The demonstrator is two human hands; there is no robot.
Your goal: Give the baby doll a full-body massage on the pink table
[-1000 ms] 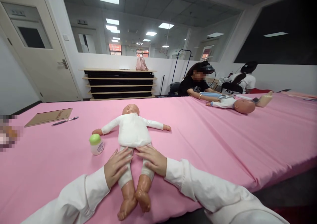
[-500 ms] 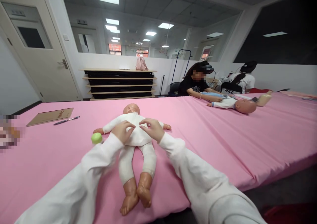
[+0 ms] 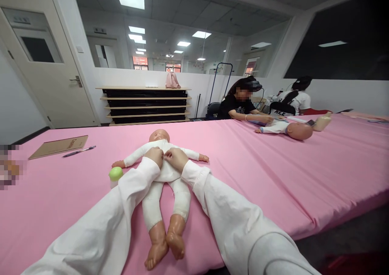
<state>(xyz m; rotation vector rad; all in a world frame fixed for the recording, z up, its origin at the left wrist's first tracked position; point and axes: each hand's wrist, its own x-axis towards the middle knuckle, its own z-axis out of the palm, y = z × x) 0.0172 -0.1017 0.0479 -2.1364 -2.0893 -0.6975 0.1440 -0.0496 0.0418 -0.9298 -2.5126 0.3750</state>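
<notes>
A baby doll (image 3: 165, 173) in a white shirt lies on its back on the pink-covered table (image 3: 243, 161), head away from me and bare brown feet toward me. My left hand (image 3: 155, 156) and my right hand (image 3: 176, 158) meet over the middle of its chest. Both have their fingers curled closed in a pinch at the shirt front (image 3: 167, 173); the fingertips are partly hidden, so the exact bit of cloth between them does not show. Beside my left forearm stands a small bottle with a green cap (image 3: 116, 173), partly covered by my sleeve.
At the far left lie a brown notebook (image 3: 57, 147) and a pen (image 3: 79, 151). Across the table on the right, a person in black (image 3: 240, 104) handles another doll (image 3: 299, 131), near a cream pump bottle (image 3: 322, 122). Another person (image 3: 299, 94) sits behind.
My hands have come down and together on the doll's chest, and their fingers have closed from a loose, open shape. The view has shifted slightly. The other person's hands have moved over their doll.
</notes>
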